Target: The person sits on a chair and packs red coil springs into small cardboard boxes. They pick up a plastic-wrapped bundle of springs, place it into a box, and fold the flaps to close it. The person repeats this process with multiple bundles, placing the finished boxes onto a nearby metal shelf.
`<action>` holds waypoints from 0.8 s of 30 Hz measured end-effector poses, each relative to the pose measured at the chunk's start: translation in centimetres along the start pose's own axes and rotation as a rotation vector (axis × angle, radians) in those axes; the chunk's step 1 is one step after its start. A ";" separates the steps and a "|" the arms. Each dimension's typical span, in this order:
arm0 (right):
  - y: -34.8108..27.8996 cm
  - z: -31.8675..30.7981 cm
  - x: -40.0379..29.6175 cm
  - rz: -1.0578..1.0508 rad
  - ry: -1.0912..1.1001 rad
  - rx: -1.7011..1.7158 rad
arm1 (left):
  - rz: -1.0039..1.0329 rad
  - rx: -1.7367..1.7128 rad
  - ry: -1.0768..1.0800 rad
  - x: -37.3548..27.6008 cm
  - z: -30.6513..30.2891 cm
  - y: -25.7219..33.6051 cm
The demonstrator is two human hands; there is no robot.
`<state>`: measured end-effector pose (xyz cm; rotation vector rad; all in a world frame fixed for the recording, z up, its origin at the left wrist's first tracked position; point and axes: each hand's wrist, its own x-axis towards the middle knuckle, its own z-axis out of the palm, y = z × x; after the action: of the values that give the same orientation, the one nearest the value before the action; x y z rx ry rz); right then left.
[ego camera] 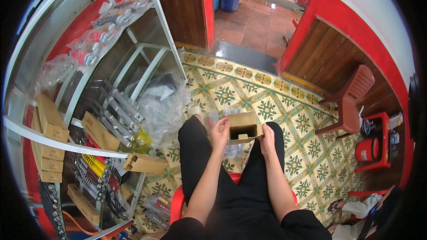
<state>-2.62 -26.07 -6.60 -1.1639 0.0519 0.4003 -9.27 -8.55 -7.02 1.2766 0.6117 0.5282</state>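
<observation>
An open cardboard box point(243, 119) is held above my knees, its dark inside facing me and a small flap showing at its lower edge. My left hand point(220, 134) grips the box's left side, thumb near the top corner. On the right side, my right hand point(267, 136) holds the box by its edge or a side flap. Beneath the box, on the tiled floor between my legs, lie clear plastic-wrapped items point(233, 150), partly hidden by the box and my hands. What they contain cannot be made out.
At left, a metal-framed shelf point(81, 149) holds shock absorbers point(95, 166), grey fork tubes point(123, 106) and cardboard boxes point(51, 120). An open carton point(145, 163) juts from its edge. A brown plastic chair point(350, 103) and red stool point(383, 140) stand right; another person point(363, 206) is at lower right.
</observation>
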 end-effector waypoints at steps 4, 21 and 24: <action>-0.4 0.7 -0.5 0.028 -0.002 0.107 | -0.138 -0.153 -0.049 0.1 -0.3 1.0; -0.3 -0.7 -1.5 0.124 0.210 0.153 | -0.200 -0.212 0.033 -0.5 1.0 1.0; -1.6 0.3 -1.5 0.073 0.085 -0.006 | -0.222 -0.162 0.037 -0.4 0.5 2.7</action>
<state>-3.57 -26.77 -4.69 -1.1874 0.1670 0.4154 -9.30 -8.64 -4.25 1.0334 0.7171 0.4088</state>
